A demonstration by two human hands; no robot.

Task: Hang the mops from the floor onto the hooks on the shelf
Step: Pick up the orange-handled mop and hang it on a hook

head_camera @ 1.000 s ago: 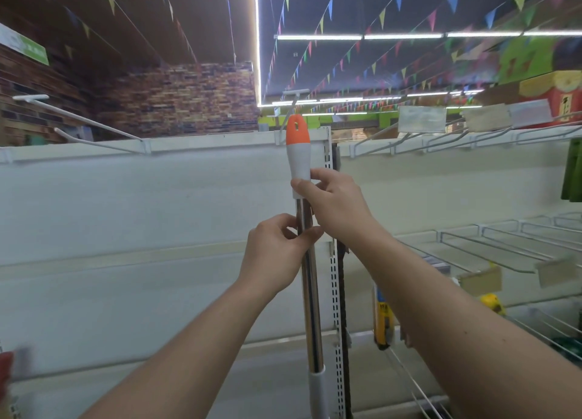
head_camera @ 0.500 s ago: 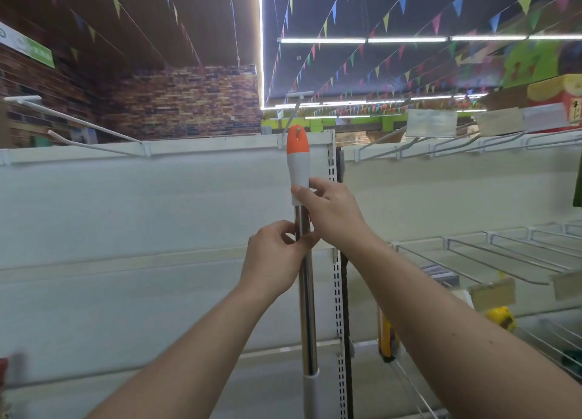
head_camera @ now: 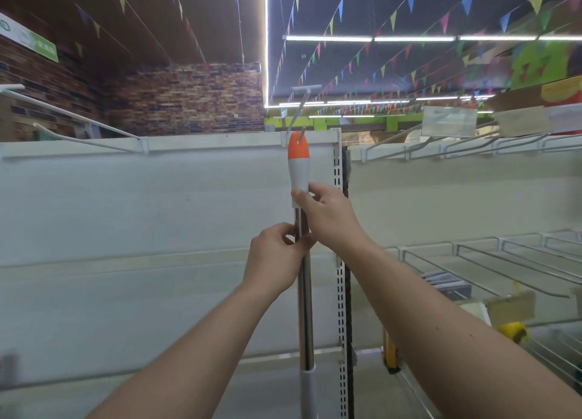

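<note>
Brick wall and strings of bunting sit behind a white shelf back panel, which fills the view. Far to the left of the fingers, a spare hook juts from the panel's top rail with nothing on it.

The left hand is the lower one. Its thumb and fingertips are curled in and pinch the chrome shaft of the mop, which stands upright between the two hands. Straight above the fingers, the mop's orange cap is level with the top rail, right at the lower wire of the hook. The wire seems to meet the cap's hanging hole, but I cannot tell whether it is threaded through.

The right hand is the upper one and wraps the base of the white grip. Just beyond its knuckles runs a slotted upright, and wire racks lie well off to the right.

To do this step well, I would keep the shaft vertical with the lower pinch and steer the cap with the upper hand. I would slide the hole fully along the wire, then lower gently and feel the weight settle before loosening either grip.
</note>
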